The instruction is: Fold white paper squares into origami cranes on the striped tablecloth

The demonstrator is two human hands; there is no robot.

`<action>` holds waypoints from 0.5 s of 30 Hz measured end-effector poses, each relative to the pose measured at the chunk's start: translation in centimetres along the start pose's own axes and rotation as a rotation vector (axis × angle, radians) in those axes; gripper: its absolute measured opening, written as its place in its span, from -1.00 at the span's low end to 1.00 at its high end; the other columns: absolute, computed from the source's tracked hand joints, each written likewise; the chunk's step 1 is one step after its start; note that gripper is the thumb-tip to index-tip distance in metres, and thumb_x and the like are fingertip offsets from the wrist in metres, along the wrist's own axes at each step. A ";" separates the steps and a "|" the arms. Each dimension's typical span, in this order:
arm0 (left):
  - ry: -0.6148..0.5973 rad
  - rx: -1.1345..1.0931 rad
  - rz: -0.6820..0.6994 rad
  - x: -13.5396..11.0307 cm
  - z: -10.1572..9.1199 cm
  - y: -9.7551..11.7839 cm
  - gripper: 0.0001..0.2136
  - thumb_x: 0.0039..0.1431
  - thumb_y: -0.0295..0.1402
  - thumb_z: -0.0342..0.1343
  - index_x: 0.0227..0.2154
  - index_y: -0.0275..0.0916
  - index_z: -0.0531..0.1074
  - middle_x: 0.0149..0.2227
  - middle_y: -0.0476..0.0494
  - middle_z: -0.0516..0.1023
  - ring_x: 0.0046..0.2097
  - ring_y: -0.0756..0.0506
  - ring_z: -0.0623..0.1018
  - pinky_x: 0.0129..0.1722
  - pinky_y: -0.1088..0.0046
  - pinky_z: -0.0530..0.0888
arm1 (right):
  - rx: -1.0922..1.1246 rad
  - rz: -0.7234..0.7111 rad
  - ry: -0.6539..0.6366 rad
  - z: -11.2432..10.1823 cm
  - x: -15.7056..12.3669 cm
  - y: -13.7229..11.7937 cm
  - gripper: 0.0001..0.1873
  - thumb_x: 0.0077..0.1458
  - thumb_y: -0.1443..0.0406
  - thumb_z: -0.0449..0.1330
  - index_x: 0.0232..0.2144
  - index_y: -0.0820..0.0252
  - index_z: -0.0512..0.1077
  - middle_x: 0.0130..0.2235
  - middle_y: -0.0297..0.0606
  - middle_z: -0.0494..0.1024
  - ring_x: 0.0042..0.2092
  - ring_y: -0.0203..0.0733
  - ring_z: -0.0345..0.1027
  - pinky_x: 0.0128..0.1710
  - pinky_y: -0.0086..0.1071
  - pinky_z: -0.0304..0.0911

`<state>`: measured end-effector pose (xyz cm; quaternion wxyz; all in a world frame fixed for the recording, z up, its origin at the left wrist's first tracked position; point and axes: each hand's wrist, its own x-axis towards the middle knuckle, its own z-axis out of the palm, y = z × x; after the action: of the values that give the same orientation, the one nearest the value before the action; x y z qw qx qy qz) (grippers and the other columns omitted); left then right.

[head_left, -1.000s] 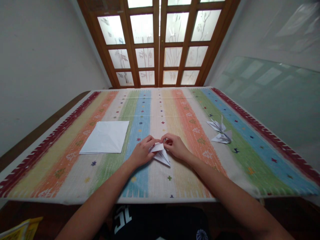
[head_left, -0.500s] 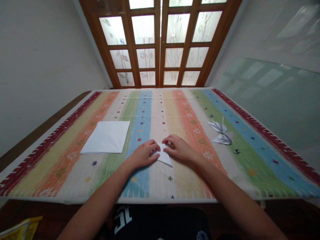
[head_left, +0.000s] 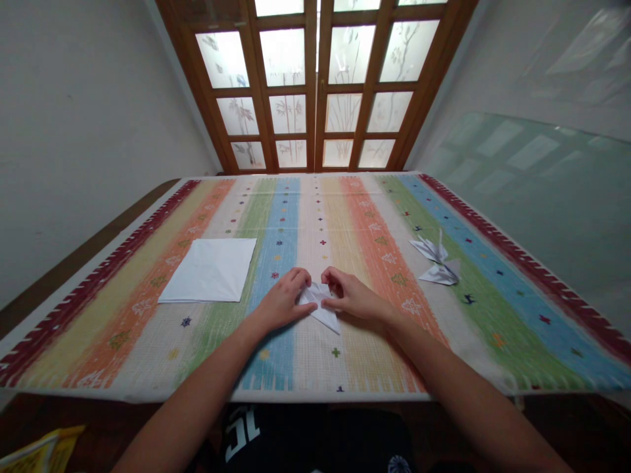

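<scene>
Between my two hands lies a small folded piece of white paper [head_left: 324, 316], its pointed corner toward me on the tablecloth. My left hand [head_left: 288, 299] grips its left side, thumb on top and the other fingers curled at the far edge. My right hand [head_left: 352, 294] pinches the right side the same way, with its thumb tip on the paper. Parts of the far edge are hidden by the fingers. Off to the left is a flat stack of white square paper [head_left: 210, 269]. Folded white paper cranes [head_left: 438, 263] stand at the right.
A striped, patterned tablecloth [head_left: 315, 223] covers the table. Past its far edge are wooden doors with frosted panes [head_left: 315, 98]. A glass panel [head_left: 532, 190] leans by the right wall. A yellow packet [head_left: 46, 450] sits low at the left, below the table's front edge.
The folded paper's near point has come slightly closer to me, and its top looks more opened out. My fingers have shifted a little apart along the far edge.
</scene>
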<state>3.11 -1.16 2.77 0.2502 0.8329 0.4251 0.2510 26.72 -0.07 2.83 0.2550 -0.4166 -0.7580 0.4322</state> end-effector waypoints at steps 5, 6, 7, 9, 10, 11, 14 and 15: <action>0.164 -0.187 -0.078 0.1 0.7 -0.1 -0.82 0.27 -0.27 0.28 -0.17 -0.21 0.46 0.26 -0.31 0.30 -0.15 -0.08 0.54 -0.06 0.25 0.58 | 0.142 -0.124 0.062 0.3 0.1 -0.5 -0.73 0.23 0.14 0.35 -0.13 0.11 0.41 -0.18 -0.27 0.58 -0.24 -0.20 0.45 -0.22 -0.32 0.36; 0.168 -0.265 -0.088 0.1 0.7 0.0 -0.84 0.33 -0.23 0.22 -0.17 -0.21 0.48 0.25 -0.31 0.31 -0.15 -0.08 0.55 -0.10 0.28 0.59 | 0.127 -0.173 0.064 0.3 0.1 -0.6 -0.75 0.26 0.14 0.33 -0.11 0.11 0.45 -0.13 -0.23 0.61 -0.18 -0.17 0.49 -0.14 -0.29 0.40; 0.164 -0.362 -0.097 0.1 0.6 0.0 -0.81 0.40 -0.19 0.14 -0.16 -0.21 0.49 0.24 -0.32 0.34 -0.12 -0.09 0.57 -0.12 0.30 0.60 | 0.092 -0.226 0.072 0.3 0.0 -0.6 -0.78 0.29 0.15 0.30 -0.09 0.11 0.48 -0.09 -0.20 0.63 -0.12 -0.14 0.51 -0.07 -0.24 0.41; 0.140 -0.584 -0.117 0.2 0.5 0.1 -0.69 0.48 -0.10 -0.01 -0.14 -0.21 0.50 0.17 -0.32 0.43 -0.05 -0.15 0.59 -0.14 0.31 0.62 | -0.008 -0.328 0.104 0.2 0.0 -0.7 -0.82 0.32 0.22 0.27 -0.05 0.10 0.52 -0.04 -0.15 0.65 -0.02 -0.08 0.52 0.06 -0.17 0.40; 0.118 -0.684 -0.133 0.3 0.4 0.2 -0.65 0.48 -0.04 -0.03 -0.12 -0.22 0.49 0.11 -0.31 0.48 -0.04 -0.17 0.60 -0.14 0.31 0.63 | -0.055 -0.371 0.125 0.2 -0.1 -0.7 -0.81 0.32 0.26 0.26 -0.04 0.10 0.52 -0.03 -0.14 0.65 0.01 -0.06 0.52 0.09 -0.14 0.39; 0.098 -0.763 -0.152 0.3 0.4 0.2 -0.63 0.46 0.00 0.00 -0.10 -0.22 0.48 0.07 -0.29 0.51 -0.05 -0.18 0.61 -0.15 0.32 0.63 | -0.092 -0.405 0.143 0.1 -0.1 -0.7 -0.80 0.31 0.29 0.26 -0.02 0.10 0.52 -0.02 -0.13 0.65 0.04 -0.04 0.52 0.11 -0.13 0.39; 0.103 -0.851 -0.203 0.3 0.6 0.3 -0.61 0.31 -0.03 0.24 -0.01 -0.20 0.41 0.02 -0.20 0.52 -0.20 -0.08 0.62 -0.19 0.37 0.62 | -0.147 -0.458 0.173 0.1 -0.1 -0.5 -0.76 0.28 0.35 0.26 0.00 0.08 0.51 -0.02 -0.12 0.64 0.07 -0.01 0.51 0.13 -0.11 0.39; 0.116 -0.859 -0.212 0.4 0.7 0.3 -0.59 0.28 -0.08 0.29 0.04 -0.18 0.38 0.02 -0.18 0.51 -0.25 -0.04 0.61 -0.20 0.39 0.61 | -0.152 -0.462 0.179 0.1 -0.1 -0.5 -0.74 0.28 0.36 0.26 0.01 0.07 0.50 -0.02 -0.12 0.63 0.07 -0.02 0.51 0.12 -0.12 0.40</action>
<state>3.92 -1.16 2.49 0.5735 0.5897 0.3786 0.4242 26.48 -0.35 3.18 0.3809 -0.2870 -0.8378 0.2659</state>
